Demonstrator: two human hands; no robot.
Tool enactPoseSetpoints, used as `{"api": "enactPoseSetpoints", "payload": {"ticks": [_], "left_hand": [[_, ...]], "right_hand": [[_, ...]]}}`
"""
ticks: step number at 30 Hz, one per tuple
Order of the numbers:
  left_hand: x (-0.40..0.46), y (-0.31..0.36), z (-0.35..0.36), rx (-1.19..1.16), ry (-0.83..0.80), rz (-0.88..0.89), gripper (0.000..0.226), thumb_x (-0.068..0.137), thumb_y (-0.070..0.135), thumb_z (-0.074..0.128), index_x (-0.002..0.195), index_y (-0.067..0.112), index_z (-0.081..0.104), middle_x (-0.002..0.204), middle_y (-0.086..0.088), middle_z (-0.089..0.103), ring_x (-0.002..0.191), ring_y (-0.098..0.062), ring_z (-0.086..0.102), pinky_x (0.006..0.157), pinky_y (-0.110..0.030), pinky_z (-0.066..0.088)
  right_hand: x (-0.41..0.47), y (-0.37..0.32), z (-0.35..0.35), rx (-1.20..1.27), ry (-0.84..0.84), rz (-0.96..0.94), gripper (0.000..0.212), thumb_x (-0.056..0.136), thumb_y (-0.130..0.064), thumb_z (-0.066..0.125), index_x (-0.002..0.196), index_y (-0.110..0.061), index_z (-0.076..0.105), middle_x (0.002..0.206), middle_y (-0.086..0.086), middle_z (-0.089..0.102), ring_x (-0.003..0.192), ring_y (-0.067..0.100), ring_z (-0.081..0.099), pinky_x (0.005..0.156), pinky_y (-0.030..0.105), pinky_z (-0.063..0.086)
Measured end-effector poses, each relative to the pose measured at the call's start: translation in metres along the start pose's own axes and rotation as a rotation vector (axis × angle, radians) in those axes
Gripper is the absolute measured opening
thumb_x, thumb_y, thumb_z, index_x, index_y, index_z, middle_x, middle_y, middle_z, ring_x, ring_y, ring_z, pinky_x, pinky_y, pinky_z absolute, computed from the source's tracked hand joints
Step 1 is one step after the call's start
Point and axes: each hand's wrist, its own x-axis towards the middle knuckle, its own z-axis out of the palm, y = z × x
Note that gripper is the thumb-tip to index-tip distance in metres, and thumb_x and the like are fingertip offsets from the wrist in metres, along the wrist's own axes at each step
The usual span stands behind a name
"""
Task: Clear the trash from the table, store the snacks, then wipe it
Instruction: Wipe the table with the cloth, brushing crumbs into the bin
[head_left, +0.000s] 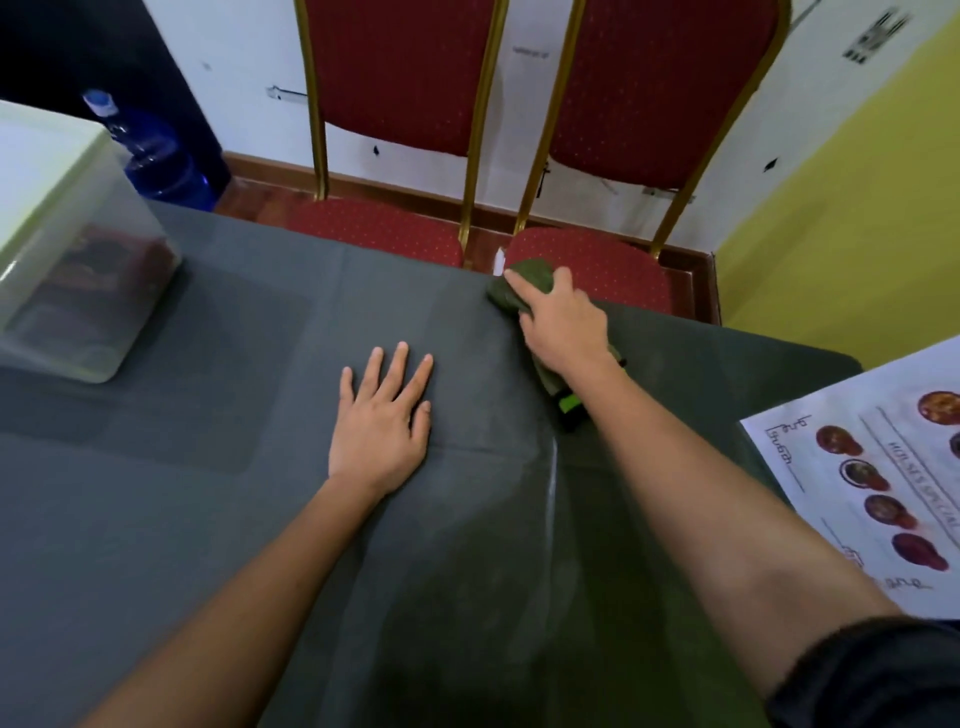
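A dark grey cloth covers the table (208, 467). My right hand (563, 325) presses a dark green wiping cloth (530, 283) onto the table's far edge, index finger stretched over it; the cloth's bright green tag (570, 402) shows under my wrist. My left hand (382, 421) lies flat on the tablecloth near the middle, fingers spread, holding nothing. A clear plastic storage box (78, 249) with a white lid stands at the far left with dark red snack packets inside.
Two red chairs with gold frames (467, 156) stand against the far side of the table. A blue water bottle (156, 156) stands behind the box. A printed menu sheet (883, 467) lies at the right edge. A yellow wall is at the right.
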Motion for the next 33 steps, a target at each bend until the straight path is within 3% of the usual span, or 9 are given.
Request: {"api": "enactPoseSetpoints", "payload": {"ticks": [5,11,13,15,18,22,25,30,33], "left_hand": [[-0.002,-0.014,-0.005,-0.067,-0.052,0.018,0.062,0.09,0.033,0.022,0.149,0.017,0.021,0.158,-0.005,0.016,0.147,-0.029,0.006,0.117,-0.048,0.003],[-0.049,-0.008,-0.005,0.048,-0.067,0.01,0.067,0.091,0.042,0.008,0.148,0.013,0.027,0.157,-0.006,0.022,0.145,-0.029,0.016,0.116,-0.049,0.01],[-0.07,-0.002,-0.004,0.056,-0.059,0.005,0.065,0.092,0.041,0.009,0.147,0.013,0.028,0.156,-0.008,0.023,0.145,-0.03,0.018,0.116,-0.048,0.012],[-0.092,0.005,-0.003,0.055,-0.073,-0.016,0.065,0.092,0.04,0.01,0.148,0.012,0.027,0.156,-0.009,0.022,0.145,-0.03,0.017,0.116,-0.047,0.011],[-0.131,0.028,-0.004,0.06,-0.062,-0.001,0.06,0.093,0.036,0.02,0.142,0.007,0.04,0.15,-0.013,0.035,0.139,-0.035,0.031,0.111,-0.052,0.022],[-0.176,0.052,-0.001,0.078,-0.061,0.03,0.054,0.091,0.033,0.029,0.135,0.009,0.05,0.142,-0.012,0.047,0.13,-0.037,0.044,0.103,-0.056,0.034],[-0.198,0.057,0.004,0.1,-0.079,0.01,0.059,0.096,0.04,0.018,0.135,0.01,0.05,0.142,-0.009,0.048,0.131,-0.036,0.044,0.103,-0.055,0.035],[-0.201,0.063,0.012,0.103,-0.09,-0.036,0.075,0.084,0.046,-0.005,0.15,0.018,0.018,0.159,-0.002,0.012,0.146,-0.027,0.008,0.117,-0.046,0.007],[-0.212,0.072,0.017,0.118,-0.089,-0.032,0.076,0.083,0.046,-0.01,0.151,0.018,0.01,0.159,0.0,0.003,0.147,-0.023,-0.001,0.117,-0.042,0.0]], "right_hand": [[-0.108,-0.02,0.01,-0.013,-0.141,-0.284,0.06,0.091,-0.035,0.044,0.141,-0.057,0.019,0.138,0.012,0.035,0.104,0.033,0.051,0.077,0.042,0.05],[-0.224,-0.012,0.016,-0.04,-0.229,-0.708,0.062,0.079,-0.041,0.05,0.137,-0.054,0.033,0.117,0.009,0.059,0.079,0.024,0.061,0.054,0.03,0.051],[-0.186,0.002,0.009,-0.076,-0.147,-0.587,0.057,0.088,-0.037,0.042,0.138,-0.059,0.027,0.126,0.011,0.05,0.092,0.03,0.058,0.066,0.037,0.054],[-0.138,0.025,0.004,-0.032,-0.065,-0.275,0.056,0.093,-0.035,0.041,0.138,-0.062,0.021,0.127,0.009,0.04,0.103,0.032,0.052,0.078,0.043,0.053],[-0.118,0.046,-0.001,0.078,-0.028,0.028,0.053,0.095,-0.035,0.043,0.14,-0.058,0.024,0.129,0.011,0.037,0.109,0.034,0.051,0.083,0.048,0.052],[-0.178,0.025,0.01,0.006,-0.078,-0.17,0.056,0.093,-0.036,0.046,0.14,-0.057,0.025,0.131,0.01,0.037,0.103,0.033,0.052,0.079,0.044,0.051],[-0.257,0.022,0.026,0.018,-0.146,-0.366,0.06,0.091,-0.037,0.044,0.139,-0.06,0.017,0.138,0.011,0.035,0.105,0.033,0.05,0.078,0.042,0.05],[-0.326,0.048,0.027,-0.118,-0.213,-0.813,0.06,0.087,-0.039,0.038,0.14,-0.057,0.019,0.13,0.015,0.05,0.09,0.032,0.058,0.062,0.037,0.051],[-0.274,0.069,0.012,-0.176,-0.077,-0.545,0.056,0.093,-0.038,0.038,0.14,-0.061,0.017,0.13,0.011,0.042,0.097,0.032,0.053,0.071,0.04,0.05]]}}
